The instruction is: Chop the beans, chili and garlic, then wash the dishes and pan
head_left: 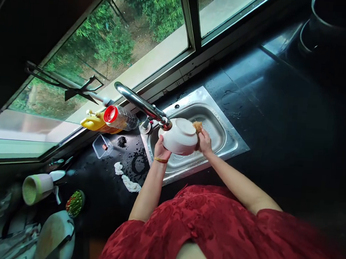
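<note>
over steel sink [220, 134], left hand [161, 146] grips upturned white bowl [180, 137], right hand [204, 142] closed on brown sponge [197, 126] against it.

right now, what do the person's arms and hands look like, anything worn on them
Both arms are bare below the short sleeves of a dark red patterned garment. The left hand has a thin gold-coloured bangle at its wrist. The right hand wears no glove or band. Rings are too small to tell.
</note>
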Demonstrator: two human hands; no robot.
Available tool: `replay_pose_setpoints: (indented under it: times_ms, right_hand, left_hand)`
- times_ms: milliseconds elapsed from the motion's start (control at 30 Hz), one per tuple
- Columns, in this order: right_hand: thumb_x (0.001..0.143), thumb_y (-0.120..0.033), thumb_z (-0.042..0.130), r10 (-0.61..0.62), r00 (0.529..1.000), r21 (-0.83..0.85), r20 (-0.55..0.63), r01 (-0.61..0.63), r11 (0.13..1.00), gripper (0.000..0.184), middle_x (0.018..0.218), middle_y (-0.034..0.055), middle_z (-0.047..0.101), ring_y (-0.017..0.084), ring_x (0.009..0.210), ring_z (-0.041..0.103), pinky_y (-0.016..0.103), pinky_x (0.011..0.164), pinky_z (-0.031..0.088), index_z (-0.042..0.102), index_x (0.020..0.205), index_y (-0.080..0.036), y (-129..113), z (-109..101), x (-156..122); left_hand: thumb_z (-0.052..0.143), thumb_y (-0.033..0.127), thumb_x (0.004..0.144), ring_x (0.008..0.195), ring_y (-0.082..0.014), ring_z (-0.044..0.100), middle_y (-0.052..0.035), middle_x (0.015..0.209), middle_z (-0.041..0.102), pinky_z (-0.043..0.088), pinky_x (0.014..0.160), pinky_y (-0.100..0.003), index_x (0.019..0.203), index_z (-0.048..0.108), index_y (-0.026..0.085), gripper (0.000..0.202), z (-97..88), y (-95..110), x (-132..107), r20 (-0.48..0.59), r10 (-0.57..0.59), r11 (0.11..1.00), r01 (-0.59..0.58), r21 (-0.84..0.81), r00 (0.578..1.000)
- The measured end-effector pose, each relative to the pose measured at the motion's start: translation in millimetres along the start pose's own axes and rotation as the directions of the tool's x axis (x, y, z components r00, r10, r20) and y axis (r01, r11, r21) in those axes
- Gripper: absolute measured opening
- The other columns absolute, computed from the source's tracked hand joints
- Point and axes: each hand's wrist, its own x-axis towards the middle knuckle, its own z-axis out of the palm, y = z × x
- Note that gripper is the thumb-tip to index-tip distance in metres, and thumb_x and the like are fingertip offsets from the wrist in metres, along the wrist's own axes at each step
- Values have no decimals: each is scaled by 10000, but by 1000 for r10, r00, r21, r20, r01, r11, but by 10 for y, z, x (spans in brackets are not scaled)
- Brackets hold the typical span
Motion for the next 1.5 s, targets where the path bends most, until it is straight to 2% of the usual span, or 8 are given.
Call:
replay_pose_setpoints:
  times_ms: [233, 367, 567, 700, 833, 1000, 1233, 1500]
  right_hand:
    - [759, -210, 510, 173, 792, 204, 585, -350, 915, 422, 1028, 61, 696, 178, 809, 641, 374, 836, 498, 644, 1155, -156, -429, 194, 1026]
    - [780, -191, 503, -238, 783, 110, 574, 214, 970, 292, 1102, 30, 668, 181, 1002, 596, 338, 948, 432, 721, 974, -192, -971, 308, 918]
    - [818, -276, 533, -650, 449, -22, 613, 833, 553, 252, 1175, 57, 615, 252, 1102, 503, 439, 954, 373, 719, 988, -270, -1226, 242, 15]
    - [810, -298, 543, -578, 554, 44, 600, 698, 715, 271, 1194, 59, 608, 231, 1110, 507, 414, 984, 365, 705, 1019, -239, -1200, 257, 363]
    - [784, -305, 564, -142, 708, 200, 692, 1, 980, 316, 1083, 42, 672, 188, 979, 597, 337, 916, 448, 671, 1061, -195, -923, 200, 1010]
    - [787, -388, 519, 239, 665, 295, 707, -585, 755, 411, 964, 50, 696, 196, 795, 648, 334, 731, 522, 601, 1139, -192, -244, 59, 813]
    - [892, -409, 335, -7, 1000, 76, 5, 6, 997, 496, 1418, 80, 430, 224, 1300, 392, 411, 1047, 353, 505, 1317, -217, -209, 184, -191]
    - [906, -295, 413, -433, 744, -409, 510, 652, 638, 360, 1369, 85, 478, 281, 1174, 427, 446, 972, 349, 613, 1201, -250, -1431, 244, -28]
  left_hand:
    - [720, 306, 740, 1138, -273, 582, -114, 1036, 708, 414, 1024, -365, 1003, 690, 113, 328, -82, 120, -156, 242, 11, 962, -77, 261, 970]
    - [806, 367, 627, 941, -250, 656, -100, 929, 719, 489, 876, -335, 949, 699, 107, 427, -74, 84, -122, 278, -5, 921, -104, 375, 960]
    - [804, 245, 623, 997, -178, 625, -24, 1051, 695, 467, 894, -258, 979, 691, 192, 377, -88, -62, 22, 256, 218, 934, -278, 226, 942]
    - [784, 277, 650, 883, -190, 655, -60, 956, 715, 495, 822, -281, 950, 701, 153, 335, -141, -10, -12, 306, 111, 931, -207, 301, 946]
    - [785, 311, 639, 817, -202, 672, -76, 860, 726, 508, 806, -293, 908, 706, 111, 344, -177, 84, -76, 277, 85, 945, -166, 282, 957]
    - [617, 275, 807, 976, -233, 660, -71, 877, 733, 448, 987, -368, 923, 696, 123, 207, -140, 125, 5, 119, 36, 997, -44, 65, 992]
    - [355, 309, 953, 1175, -211, 561, -93, 1040, 709, 416, 1038, -379, 1176, 603, 130, 379, 79, 134, 279, -18, 76, 988, -77, -132, 997]
    - [533, 253, 872, 1149, -189, 575, -63, 1082, 692, 409, 1036, -308, 1059, 665, 157, 248, 281, -125, 196, 135, 166, 985, -172, 34, 977]
